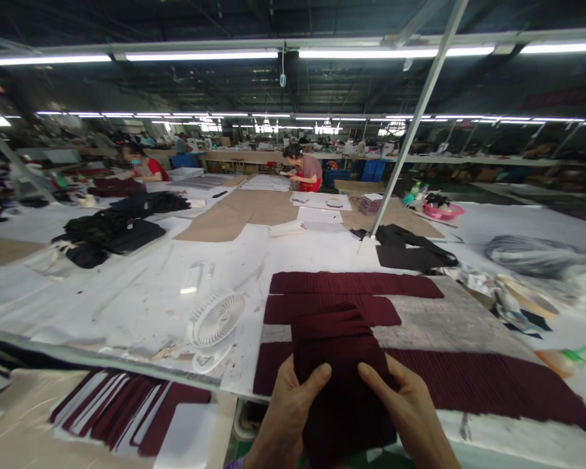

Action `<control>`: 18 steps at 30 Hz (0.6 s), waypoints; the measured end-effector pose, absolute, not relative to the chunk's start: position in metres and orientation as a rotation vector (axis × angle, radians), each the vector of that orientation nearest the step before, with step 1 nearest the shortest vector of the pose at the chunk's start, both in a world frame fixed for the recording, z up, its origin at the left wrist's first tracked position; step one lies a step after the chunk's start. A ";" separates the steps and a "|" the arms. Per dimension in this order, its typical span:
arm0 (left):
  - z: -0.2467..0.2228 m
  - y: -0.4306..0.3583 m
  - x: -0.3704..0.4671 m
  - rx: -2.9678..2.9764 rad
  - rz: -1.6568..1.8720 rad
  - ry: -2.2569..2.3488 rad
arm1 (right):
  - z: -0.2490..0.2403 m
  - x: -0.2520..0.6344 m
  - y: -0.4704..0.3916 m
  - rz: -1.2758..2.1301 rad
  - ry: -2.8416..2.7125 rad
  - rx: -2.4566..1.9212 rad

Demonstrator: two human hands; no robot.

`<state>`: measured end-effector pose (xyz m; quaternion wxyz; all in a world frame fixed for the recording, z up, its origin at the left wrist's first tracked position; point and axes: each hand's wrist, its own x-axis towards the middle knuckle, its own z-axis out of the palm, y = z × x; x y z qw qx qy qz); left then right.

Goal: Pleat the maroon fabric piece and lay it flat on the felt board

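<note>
A stack of dark maroon fabric pieces (342,384) is held up in front of me at the table's near edge. My left hand (295,407) is closed on its left side, thumb on top. On the right side my right hand (403,404) grips the same stack, its thumb also on top. The far end of the stack is slightly fanned. Behind it lie overlapping rows of maroon pieces: a back row (356,284), a middle row (283,309) and a long front row (488,384), partly hidden by my hands and the stack.
A white fan (217,322) stands left of the rows. Maroon and white pieces (127,410) lie fanned at lower left. A metal pole (415,124) rises from the table. Dark cloth (410,247) and a pink basin (443,210) lie beyond. Two people (306,170) work farther back.
</note>
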<state>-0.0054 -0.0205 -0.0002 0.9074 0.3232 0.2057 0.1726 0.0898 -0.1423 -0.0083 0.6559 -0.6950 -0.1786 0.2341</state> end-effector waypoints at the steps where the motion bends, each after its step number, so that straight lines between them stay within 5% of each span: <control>1: 0.000 -0.021 -0.005 0.664 0.356 0.430 | -0.009 0.090 -0.143 0.525 -0.405 -1.576; 18: 0.001 -0.010 -0.009 0.718 0.328 0.447 | 0.001 0.103 -0.132 0.504 -0.492 -1.447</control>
